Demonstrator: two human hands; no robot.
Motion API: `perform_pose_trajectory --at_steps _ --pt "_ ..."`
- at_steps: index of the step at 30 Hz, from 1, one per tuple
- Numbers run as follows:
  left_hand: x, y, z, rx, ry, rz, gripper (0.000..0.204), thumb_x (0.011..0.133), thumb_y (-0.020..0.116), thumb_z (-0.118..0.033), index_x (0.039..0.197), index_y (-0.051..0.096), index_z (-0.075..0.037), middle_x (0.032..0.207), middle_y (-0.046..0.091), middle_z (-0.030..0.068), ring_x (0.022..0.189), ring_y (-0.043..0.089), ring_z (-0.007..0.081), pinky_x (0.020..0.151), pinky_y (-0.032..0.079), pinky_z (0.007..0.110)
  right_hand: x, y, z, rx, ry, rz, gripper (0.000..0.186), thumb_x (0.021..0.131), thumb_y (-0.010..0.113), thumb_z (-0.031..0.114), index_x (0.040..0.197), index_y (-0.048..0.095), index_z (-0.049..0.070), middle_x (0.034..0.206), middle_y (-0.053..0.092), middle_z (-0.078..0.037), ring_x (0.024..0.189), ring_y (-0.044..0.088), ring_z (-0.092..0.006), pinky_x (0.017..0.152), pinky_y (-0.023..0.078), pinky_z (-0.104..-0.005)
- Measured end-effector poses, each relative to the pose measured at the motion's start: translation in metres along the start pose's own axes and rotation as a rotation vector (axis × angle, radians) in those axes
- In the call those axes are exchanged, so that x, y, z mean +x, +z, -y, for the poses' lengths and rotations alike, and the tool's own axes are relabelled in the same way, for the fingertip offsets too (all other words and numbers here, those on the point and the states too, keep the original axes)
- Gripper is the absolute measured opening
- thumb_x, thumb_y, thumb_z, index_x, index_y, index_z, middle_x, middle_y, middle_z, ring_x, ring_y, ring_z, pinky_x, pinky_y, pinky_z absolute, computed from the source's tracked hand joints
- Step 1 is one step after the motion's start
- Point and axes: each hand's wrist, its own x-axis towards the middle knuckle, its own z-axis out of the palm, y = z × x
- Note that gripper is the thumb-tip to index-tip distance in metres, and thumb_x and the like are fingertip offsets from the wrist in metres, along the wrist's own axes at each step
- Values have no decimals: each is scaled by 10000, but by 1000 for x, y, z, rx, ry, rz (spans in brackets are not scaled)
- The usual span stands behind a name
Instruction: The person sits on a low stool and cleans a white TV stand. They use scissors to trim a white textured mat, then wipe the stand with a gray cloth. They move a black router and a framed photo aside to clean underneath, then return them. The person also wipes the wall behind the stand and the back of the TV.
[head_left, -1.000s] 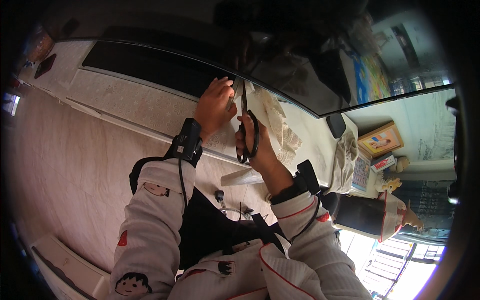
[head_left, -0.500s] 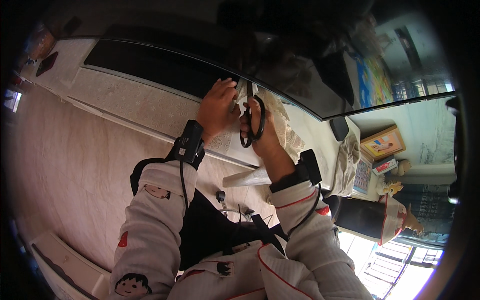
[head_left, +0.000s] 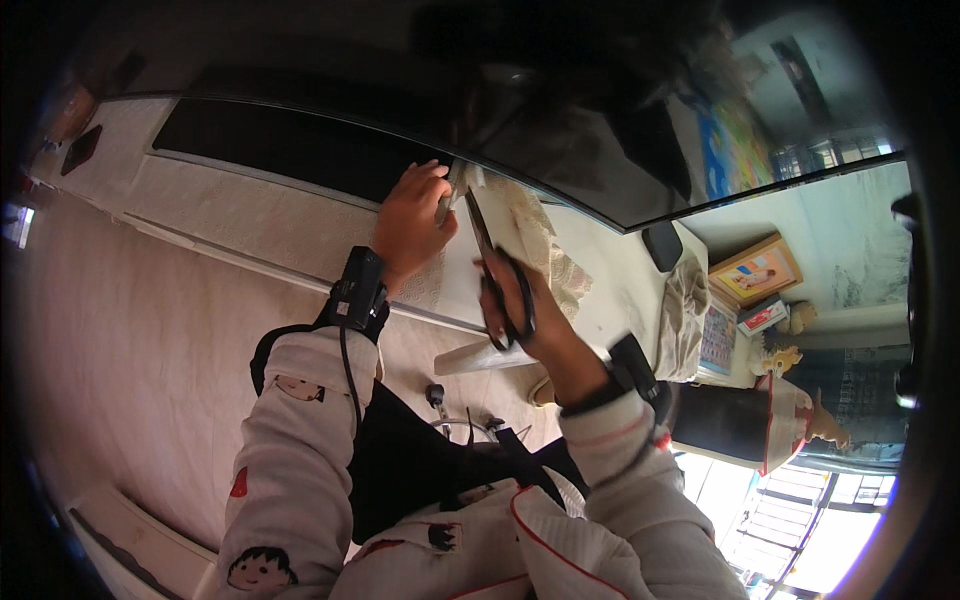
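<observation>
Black-handled scissors (head_left: pixel 511 294) are in my right hand (head_left: pixel 545 318), whose fingers are through and around the loops. Their blades point up and away toward the gap below the big black screen. Close by on the left, my left hand (head_left: pixel 408 228) has its fingers curled together at the right end of a long black panel (head_left: pixel 290 150). Something pale shows by its fingertips, too small to make out. Under and beside both hands lies a cream lace-patterned cloth (head_left: pixel 250 210), crumpled at its right end, right of the blades.
The large glossy black screen (head_left: pixel 400 70) overhangs the white cabinet top (head_left: pixel 610 275). A beige cloth (head_left: pixel 683 320), a framed picture (head_left: pixel 757 270) and small figurines stand on the right. A dark red phone-like object (head_left: pixel 82 150) lies far left. Below is a pale floor (head_left: pixel 180 340).
My right hand has drawn back toward me and a little right with the scissors, baring the blades. My left hand has shifted slightly left in the picture, along with the whole scene.
</observation>
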Motion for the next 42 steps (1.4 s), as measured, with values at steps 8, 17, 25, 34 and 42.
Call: perform_pose_trajectory --at_steps 8,17,25,34,42 --pt "2 2 -8 160 -13 42 429 736 745 -59 1151 638 -34 1270 645 146 1233 577 354 1098 443 460 -158 -146 -80 -720 -340 -777 439 867 690 98 1286 593 14 718 588 -2 627 526 -66 571 443 -253" --pt "19 26 -19 564 40 -35 260 741 807 -218 999 783 -199 1109 655 60 1030 572 280 921 494 430 -143 -328 -106 -1274 -73 -992 478 871 696 200 1298 550 43 930 688 -190 900 673 -368 782 517 -487" --pt "27 35 -26 548 114 -78 148 800 745 -151 946 773 -145 842 580 -16 856 543 211 771 421 386 -106 -209 -18 -1555 -228 -830 283 896 683 222 1139 662 78 985 695 -141 950 678 -332 797 548 -429" --pt "32 32 -29 344 105 -109 129 716 728 -72 839 751 -105 778 621 -8 804 567 212 758 435 372 68 -34 27 -1685 -947 -567 136 790 721 215 860 666 112 798 641 -38 724 686 -214 600 556 -341" --pt "32 23 -14 171 -28 19 117 712 745 -41 824 746 -74 825 654 23 876 589 244 879 462 401 117 -11 23 -1718 -781 -579 68 769 663 114 830 682 90 779 687 -56 727 706 -210 604 546 -350"
